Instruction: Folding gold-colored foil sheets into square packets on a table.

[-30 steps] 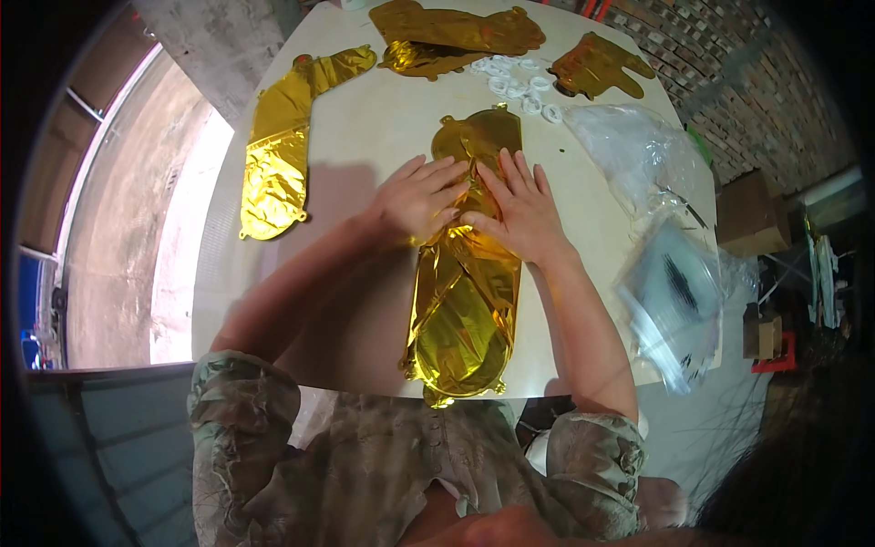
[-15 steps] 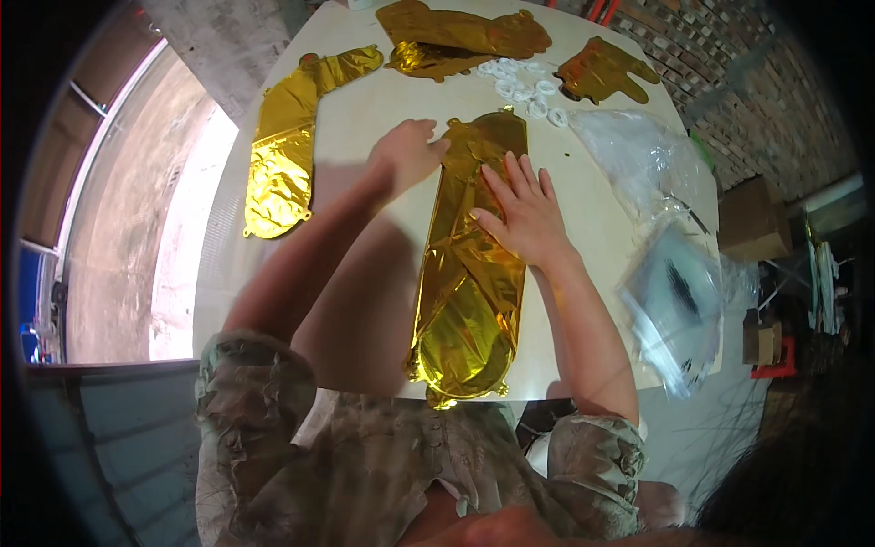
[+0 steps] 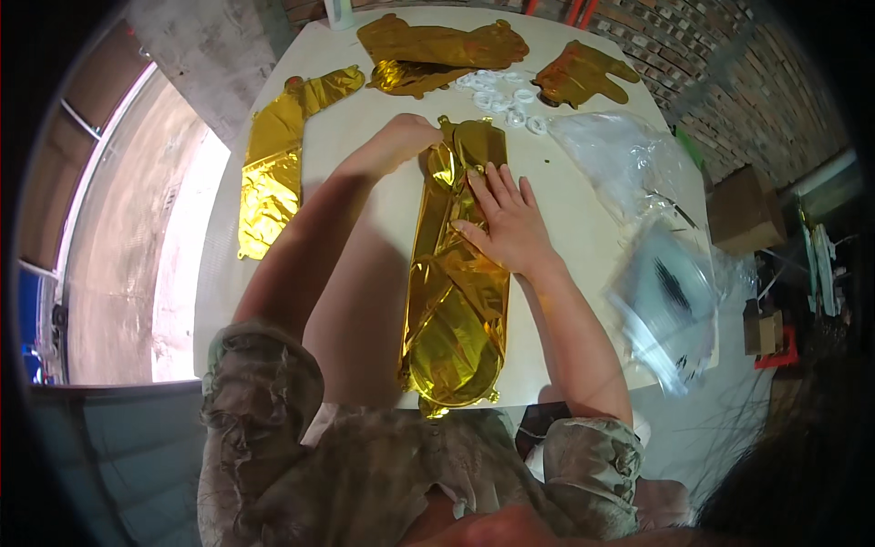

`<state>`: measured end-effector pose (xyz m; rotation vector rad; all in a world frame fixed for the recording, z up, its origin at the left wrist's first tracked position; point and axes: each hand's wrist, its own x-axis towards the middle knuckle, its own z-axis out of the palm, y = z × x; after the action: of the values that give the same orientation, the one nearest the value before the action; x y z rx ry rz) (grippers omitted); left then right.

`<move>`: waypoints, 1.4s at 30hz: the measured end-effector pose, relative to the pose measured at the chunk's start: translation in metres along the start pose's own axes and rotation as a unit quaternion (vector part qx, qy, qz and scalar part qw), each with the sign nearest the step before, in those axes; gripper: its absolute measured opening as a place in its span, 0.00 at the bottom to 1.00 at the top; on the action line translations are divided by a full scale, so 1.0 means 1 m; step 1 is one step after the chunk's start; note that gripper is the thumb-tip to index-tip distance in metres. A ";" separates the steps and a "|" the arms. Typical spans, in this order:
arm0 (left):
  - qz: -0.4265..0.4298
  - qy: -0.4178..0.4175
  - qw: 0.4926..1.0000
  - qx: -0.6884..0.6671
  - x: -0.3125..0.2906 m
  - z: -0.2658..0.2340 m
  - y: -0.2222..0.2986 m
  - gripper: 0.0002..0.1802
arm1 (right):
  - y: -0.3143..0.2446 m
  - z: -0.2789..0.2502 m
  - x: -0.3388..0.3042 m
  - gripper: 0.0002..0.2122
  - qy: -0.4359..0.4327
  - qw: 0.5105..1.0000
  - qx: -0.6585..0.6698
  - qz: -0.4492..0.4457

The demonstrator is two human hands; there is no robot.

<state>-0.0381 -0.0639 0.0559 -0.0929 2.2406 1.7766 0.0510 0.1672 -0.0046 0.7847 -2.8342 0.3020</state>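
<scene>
A long, flat gold foil balloon (image 3: 456,337) lies folded lengthwise in front of me, its near end reaching the table's front edge. My left hand (image 3: 407,143) is closed at its far left edge, the fingertips curled over the foil and partly hidden. Just beside those fingers the foil bulges up and catches the light. My right hand (image 3: 512,226) rests flat on the balloon's right side, fingers stretched out and spread. Small tabs stick out along the balloon's rim.
Another gold foil balloon (image 3: 273,164) lies at the left, with more folded foil balloons (image 3: 447,46) and a smaller foil piece (image 3: 583,75) at the far side. White rings (image 3: 512,108) are heaped near them. Clear plastic bags (image 3: 670,292) cover the table's right side.
My left hand has closed on the balloon's far left edge, and the foil there has lifted and creased. My right hand stays flat on the foil. The whole view has shifted slightly.
</scene>
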 end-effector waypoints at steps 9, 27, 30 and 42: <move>0.021 -0.088 0.993 0.076 0.008 0.007 0.007 0.04 | 0.000 -0.002 -0.003 0.42 0.003 1.000 0.027 0.010; 0.125 0.062 0.953 0.267 0.004 0.044 -0.007 0.16 | 0.003 -0.001 -0.002 0.44 0.011 0.999 0.031 0.009; 0.032 0.022 0.985 0.166 -0.007 0.045 -0.001 0.18 | 0.002 0.001 -0.002 0.44 0.018 0.999 0.031 0.008; -0.047 -0.050 0.985 0.160 -0.022 0.030 -0.001 0.19 | 0.000 -0.004 -0.002 0.43 0.011 0.999 0.047 0.023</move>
<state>-0.0114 -0.0378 0.0545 -0.0423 2.3725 1.3227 0.0529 0.1691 -0.0014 0.7285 -2.8386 0.4514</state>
